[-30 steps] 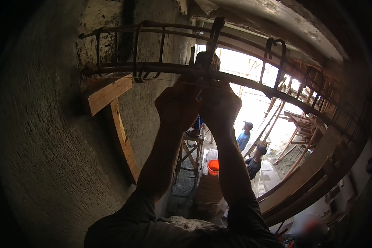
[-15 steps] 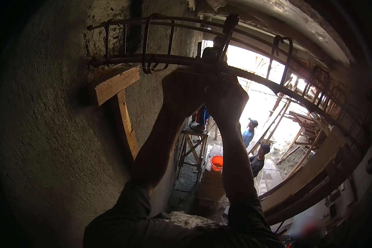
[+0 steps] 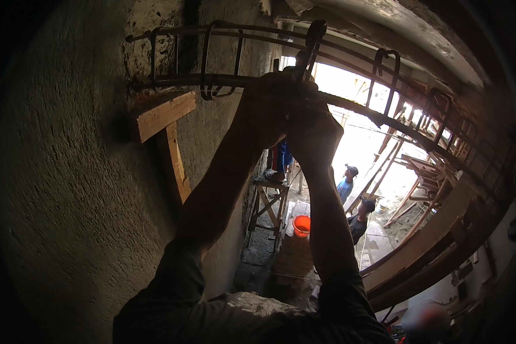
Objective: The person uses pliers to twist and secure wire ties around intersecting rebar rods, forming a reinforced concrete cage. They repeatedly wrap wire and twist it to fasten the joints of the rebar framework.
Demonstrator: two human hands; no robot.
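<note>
Both arms reach up to a long cage of steel reinforcing bars (image 3: 355,106) running from the rough wall at left toward the right. My left hand (image 3: 266,106) is closed around the lower bar beside a bent stirrup (image 3: 312,43). My right hand (image 3: 315,129) is clenched just right of it against the same bar; whether it holds a tool or wire is hidden in shadow. More stirrups (image 3: 387,74) hang along the cage.
A wooden bracket (image 3: 163,117) with a diagonal strut is fixed to the plastered wall (image 3: 69,189) under the cage's left end. Far below stand a wooden trestle (image 3: 268,209), an orange bucket (image 3: 301,225) and two people (image 3: 352,200). Timber planks and props (image 3: 424,172) lean at right.
The view has tilted and shifted so the cage, bracket and both hands sit slightly higher and rightward in the picture. Both hands stay clenched at the same spot on the bar.
</note>
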